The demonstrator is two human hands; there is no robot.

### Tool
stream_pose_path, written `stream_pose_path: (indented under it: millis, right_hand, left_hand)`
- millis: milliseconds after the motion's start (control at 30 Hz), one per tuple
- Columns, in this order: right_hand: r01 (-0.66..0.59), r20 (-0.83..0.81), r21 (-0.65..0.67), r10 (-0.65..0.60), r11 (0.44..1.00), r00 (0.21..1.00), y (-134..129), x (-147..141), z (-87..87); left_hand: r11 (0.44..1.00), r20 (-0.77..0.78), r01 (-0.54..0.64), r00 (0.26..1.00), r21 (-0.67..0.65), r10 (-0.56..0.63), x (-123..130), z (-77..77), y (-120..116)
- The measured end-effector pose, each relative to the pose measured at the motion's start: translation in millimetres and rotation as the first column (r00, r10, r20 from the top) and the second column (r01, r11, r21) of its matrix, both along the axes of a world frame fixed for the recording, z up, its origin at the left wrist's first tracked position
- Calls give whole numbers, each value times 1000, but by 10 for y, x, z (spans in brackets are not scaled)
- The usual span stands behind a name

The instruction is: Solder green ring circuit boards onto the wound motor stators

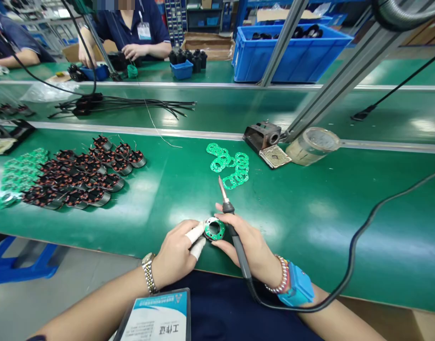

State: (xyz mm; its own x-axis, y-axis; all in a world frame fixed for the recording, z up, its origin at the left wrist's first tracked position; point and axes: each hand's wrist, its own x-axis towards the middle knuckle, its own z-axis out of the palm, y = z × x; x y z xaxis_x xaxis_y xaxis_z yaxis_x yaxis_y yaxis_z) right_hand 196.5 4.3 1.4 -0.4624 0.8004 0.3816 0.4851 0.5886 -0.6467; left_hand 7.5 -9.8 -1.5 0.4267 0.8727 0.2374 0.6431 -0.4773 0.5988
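Note:
My left hand [180,248], with white covers on thumb and finger, grips the left side of a motor stator with a green ring-shaped circuit board [220,233] on top. My right hand [251,244] holds a soldering iron [240,251], its tip pointing up and away from me, while thumb and fingertips also touch the stator's right side. Beyond the iron's tip lie several loose green ring boards [241,166]. On the left stand rows of copper-wound stators [78,177], beside a batch with green boards fitted [23,170].
A soldering iron stand [263,135] with a sponge tray [275,156] and a round tub [312,146] sit at the back right. The iron's cord [352,251] loops on the right. Black cables [142,104], a blue crate [288,57] and a co-worker [132,33] are farther back.

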Motion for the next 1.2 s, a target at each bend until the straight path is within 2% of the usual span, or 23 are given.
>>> stream_pose_path:
  millis: [133, 200, 267, 333, 400, 500, 533, 600, 667, 733, 833, 900, 967, 1033, 1100, 1133, 1200]
  right_hand:
    - [-20, -23, -8, 19, 1000, 1000, 52, -28, 33]
    - [-26, -26, -5, 26, 1000, 999, 142, 11, 68]
    - [29, -4, 35, -28, 999, 1000, 287, 93, 89]
    - [106, 39, 86, -110, 991, 993, 470, 193, 74]
    - [143, 85, 108, -153, 984, 985, 651, 279, 23]
    - [134, 155, 119, -152, 984, 976, 841, 341, -82]
    - [120, 178, 131, -142, 984, 974, 876, 346, -115]
    - [82, 215, 151, -114, 985, 970, 914, 346, -170]
    - [55, 230, 162, -92, 985, 969, 928, 346, -215]
    - [40, 227, 168, -78, 985, 971, 936, 352, -259]
    - [36, 203, 193, -75, 981, 976, 952, 364, -327]
    - [42, 183, 211, -82, 977, 980, 957, 364, -361]
    - [42, 162, 231, -81, 972, 983, 953, 355, -372]
    - [32, 149, 254, -72, 967, 986, 943, 334, -361]
    - [13, 149, 278, -56, 961, 987, 932, 303, -336]
    - [3, 154, 289, -49, 957, 987, 926, 285, -321]
    - [-15, 168, 304, -38, 953, 985, 904, 246, -288]
  left_hand:
    - [997, 5, -43, 999, -70, 44, 48, -16, 60]
    - [996, -21, 5, 1000, -90, -7, 61, -1, 166]
    - [993, -75, 49, 996, -109, -57, 47, 27, 368]
    - [992, -127, 4, 992, -123, -19, 11, 72, 699]
    - [986, -139, -114, 986, -121, 97, -32, 134, 1147]
    - [935, -146, -332, 938, -126, 313, -85, 239, 1879]
    - [926, -146, -362, 927, -110, 346, -98, 266, 2090]
    - [913, -148, -397, 912, -89, 382, -116, 292, 2408]
    - [910, -165, -407, 906, -81, 391, -127, 279, 2573]
    - [910, -191, -406, 903, -85, 385, -138, 243, 2600]
    - [921, -225, -382, 907, -82, 356, -201, 211, 2454]
    - [942, -250, -334, 913, -5, 323, -314, 238, 2267]
    - [942, -302, -301, 894, 146, 332, -504, 297, 2036]
    - [884, -368, -374, 809, 280, 458, -752, 360, 1803]
    - [801, -430, -483, 677, 353, 597, -996, 397, 1618]
    - [776, -465, -514, 622, 366, 631, -1092, 404, 1552]
    - [786, -534, -505, 580, 358, 616, -1197, 398, 1472]
